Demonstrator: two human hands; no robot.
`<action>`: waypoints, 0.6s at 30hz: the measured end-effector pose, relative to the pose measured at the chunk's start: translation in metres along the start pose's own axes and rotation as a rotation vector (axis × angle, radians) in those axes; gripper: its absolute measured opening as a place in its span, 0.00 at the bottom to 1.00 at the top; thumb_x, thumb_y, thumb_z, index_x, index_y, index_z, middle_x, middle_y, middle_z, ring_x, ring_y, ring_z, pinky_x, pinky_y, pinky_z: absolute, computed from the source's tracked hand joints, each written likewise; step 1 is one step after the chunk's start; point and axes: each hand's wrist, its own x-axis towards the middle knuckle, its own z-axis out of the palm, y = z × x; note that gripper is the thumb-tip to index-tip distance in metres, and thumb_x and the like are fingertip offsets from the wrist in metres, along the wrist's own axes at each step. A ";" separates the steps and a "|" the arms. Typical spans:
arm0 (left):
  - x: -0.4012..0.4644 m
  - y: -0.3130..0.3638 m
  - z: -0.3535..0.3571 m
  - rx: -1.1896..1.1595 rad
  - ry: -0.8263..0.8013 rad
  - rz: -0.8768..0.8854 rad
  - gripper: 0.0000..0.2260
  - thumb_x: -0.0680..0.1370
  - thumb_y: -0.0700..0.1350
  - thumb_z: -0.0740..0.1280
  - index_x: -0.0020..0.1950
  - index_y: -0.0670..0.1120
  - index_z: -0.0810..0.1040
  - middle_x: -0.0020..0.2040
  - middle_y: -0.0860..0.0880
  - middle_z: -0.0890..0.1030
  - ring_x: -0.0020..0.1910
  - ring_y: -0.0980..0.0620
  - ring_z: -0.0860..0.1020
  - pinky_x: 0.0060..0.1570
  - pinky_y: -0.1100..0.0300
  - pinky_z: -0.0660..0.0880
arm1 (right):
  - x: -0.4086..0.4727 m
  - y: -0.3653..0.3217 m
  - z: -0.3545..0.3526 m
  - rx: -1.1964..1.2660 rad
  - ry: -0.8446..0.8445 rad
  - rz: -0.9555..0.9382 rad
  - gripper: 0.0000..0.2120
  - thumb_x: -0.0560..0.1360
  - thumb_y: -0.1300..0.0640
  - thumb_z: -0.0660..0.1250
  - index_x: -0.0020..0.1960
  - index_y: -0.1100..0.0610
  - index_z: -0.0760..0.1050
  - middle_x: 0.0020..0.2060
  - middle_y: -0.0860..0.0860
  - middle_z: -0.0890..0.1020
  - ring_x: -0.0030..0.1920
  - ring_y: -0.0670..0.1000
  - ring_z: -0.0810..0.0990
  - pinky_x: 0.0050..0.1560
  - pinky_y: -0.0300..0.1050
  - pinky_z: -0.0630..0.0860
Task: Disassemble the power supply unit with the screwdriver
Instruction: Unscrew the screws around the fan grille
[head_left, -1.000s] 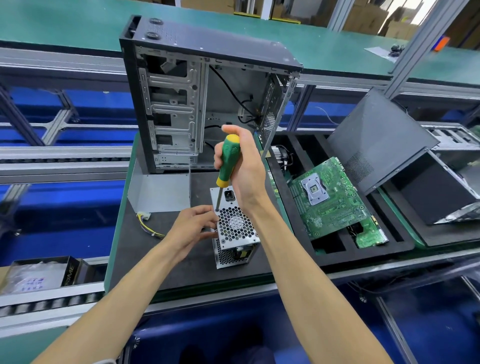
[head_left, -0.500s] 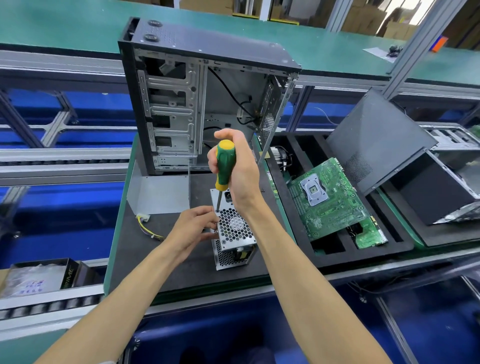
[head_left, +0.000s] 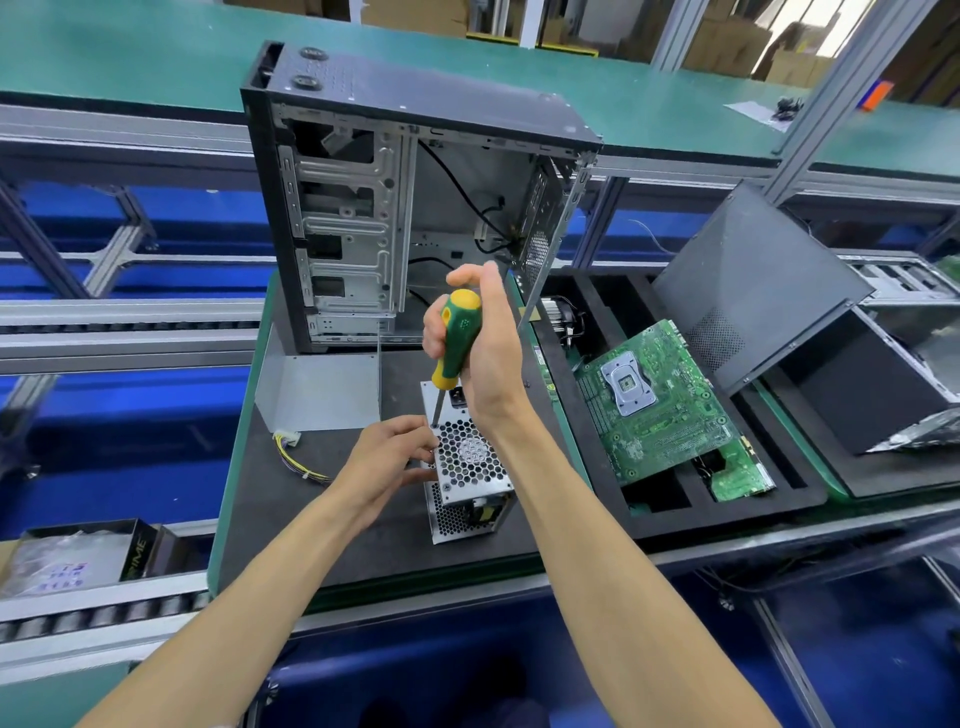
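you're driving the screwdriver (head_left: 457, 340) into the power supply unit (head_left: 470, 467) on the black mat (head_left: 291, 499).
your right hand (head_left: 485, 345) is clenched round the green-yellow handle, tip down at the unit's top left corner by the fan grille. your left hand (head_left: 387, 465) grips the unit's left edge, fingers curled on it. the open computer case (head_left: 405, 208) stands behind, a motherboard (head_left: 660, 405) in the foam tray (head_left: 753, 512) to the right.

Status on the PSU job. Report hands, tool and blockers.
Right hand grips screwdriver, tip at PSU top corner. Left hand steadies PSU. No blockers seen.
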 end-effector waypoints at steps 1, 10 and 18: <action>0.000 0.000 0.000 -0.003 -0.001 -0.001 0.15 0.77 0.36 0.67 0.33 0.50 0.82 0.29 0.52 0.75 0.34 0.54 0.74 0.42 0.56 0.79 | 0.000 0.001 0.000 -0.006 0.002 -0.013 0.11 0.83 0.47 0.58 0.52 0.55 0.67 0.31 0.51 0.75 0.30 0.51 0.70 0.34 0.43 0.70; -0.003 0.001 0.002 -0.023 0.001 0.006 0.12 0.77 0.36 0.67 0.36 0.49 0.83 0.30 0.52 0.76 0.34 0.55 0.74 0.45 0.54 0.79 | -0.002 -0.008 0.004 -0.157 -0.030 -0.100 0.14 0.85 0.55 0.54 0.49 0.57 0.76 0.38 0.53 0.78 0.36 0.50 0.75 0.38 0.41 0.73; -0.003 -0.001 0.002 -0.012 0.027 -0.002 0.07 0.77 0.36 0.67 0.42 0.46 0.80 0.28 0.54 0.76 0.31 0.57 0.75 0.49 0.51 0.79 | -0.003 0.000 0.006 -0.116 0.017 -0.099 0.12 0.80 0.53 0.67 0.51 0.56 0.65 0.36 0.54 0.75 0.33 0.50 0.72 0.35 0.42 0.73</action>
